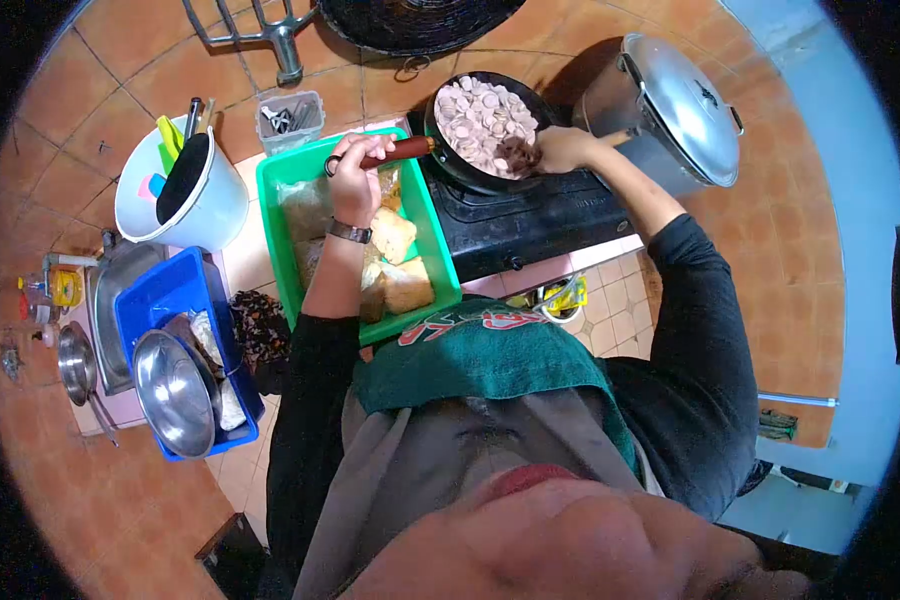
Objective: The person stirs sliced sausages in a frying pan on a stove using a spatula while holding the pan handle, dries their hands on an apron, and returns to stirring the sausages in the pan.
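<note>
The left hand is closed around the long red-brown handle of a round black frying pan; pale round slices fill it, between the hands. The right hand curls over the pan's edge at a dark brown object, its grip unclear. Below the left hand sits a green rectangular plastic tub; beside the right, a large silver lidded pot

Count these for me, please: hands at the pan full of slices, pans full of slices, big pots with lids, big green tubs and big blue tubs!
Hands (left hand, right hand): 2
Pan: 1
Lidded pot: 1
Green tub: 1
Blue tub: 1
Total: 6
</note>
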Tool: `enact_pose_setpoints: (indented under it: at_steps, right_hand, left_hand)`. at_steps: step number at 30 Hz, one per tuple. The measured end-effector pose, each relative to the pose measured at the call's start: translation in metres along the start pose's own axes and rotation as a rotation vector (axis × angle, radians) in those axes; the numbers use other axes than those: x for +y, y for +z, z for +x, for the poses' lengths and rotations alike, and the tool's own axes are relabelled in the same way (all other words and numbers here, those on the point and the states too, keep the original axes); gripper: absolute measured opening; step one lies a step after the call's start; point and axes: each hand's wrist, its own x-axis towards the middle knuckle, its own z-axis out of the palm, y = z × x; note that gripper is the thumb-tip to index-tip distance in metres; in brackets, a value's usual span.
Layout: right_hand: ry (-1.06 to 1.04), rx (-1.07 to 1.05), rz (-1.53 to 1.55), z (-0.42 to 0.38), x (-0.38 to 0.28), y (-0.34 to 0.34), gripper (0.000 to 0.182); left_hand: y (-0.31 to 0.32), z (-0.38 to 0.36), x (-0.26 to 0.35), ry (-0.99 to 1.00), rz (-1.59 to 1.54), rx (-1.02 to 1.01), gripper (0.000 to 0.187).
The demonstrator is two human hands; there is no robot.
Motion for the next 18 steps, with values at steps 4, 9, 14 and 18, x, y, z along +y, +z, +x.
enact_pose_setpoints:
  at_steps: [4, 9, 14, 18]
  right_hand:
    - [-0.199, 0.242, 0.246, 0.026, -0.053, 0.021, 0.034]
    - [0.139, 0.287, 0.304, 0.056, -0.072, 0.018, 0.031]
    - [0.160, 0.297, 0.598, 0.097, -0.023, 0.039, 0.035]
    - [0.227, 0.380, 0.537, 0.095, 0.011, 0.046, 0.040]
  left_hand:
    - [0.000, 0.001, -0.001, 0.015, 0.033, 0.003, 0.016]
    - [0.000, 0.001, -0.001, 0.006, 0.013, 0.005, 0.016]
    - [0.002, -0.001, 0.000, -0.006, -0.004, 0.029, 0.015]
    - [-0.002, -0.001, -0.002, 0.008, 0.042, 0.006, 0.012]
